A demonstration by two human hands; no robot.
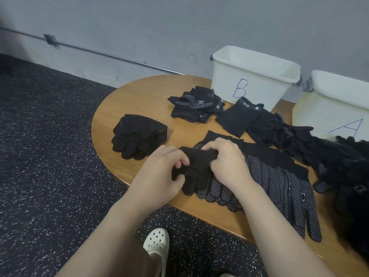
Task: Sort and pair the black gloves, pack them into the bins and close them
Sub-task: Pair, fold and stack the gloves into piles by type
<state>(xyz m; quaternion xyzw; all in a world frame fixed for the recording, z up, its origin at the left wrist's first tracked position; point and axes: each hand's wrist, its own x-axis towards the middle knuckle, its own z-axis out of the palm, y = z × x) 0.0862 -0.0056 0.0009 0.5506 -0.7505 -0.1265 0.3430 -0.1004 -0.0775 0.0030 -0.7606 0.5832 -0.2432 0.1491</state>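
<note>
A black glove bundle lies near the table's front edge, half folded. My left hand grips its left side and my right hand grips its top and right side. Under it lie flat black gloves with white grip dots. A stack of plain black gloves sits at the table's left. A pile of folded dotted gloves lies in front of bin B. More black gloves stretch toward bin A. Both white bins stand open.
The wooden table has a rounded left end; a heap of loose black gloves crowds its right side. A grey wall runs behind the bins. Dark speckled floor and my white clog are below.
</note>
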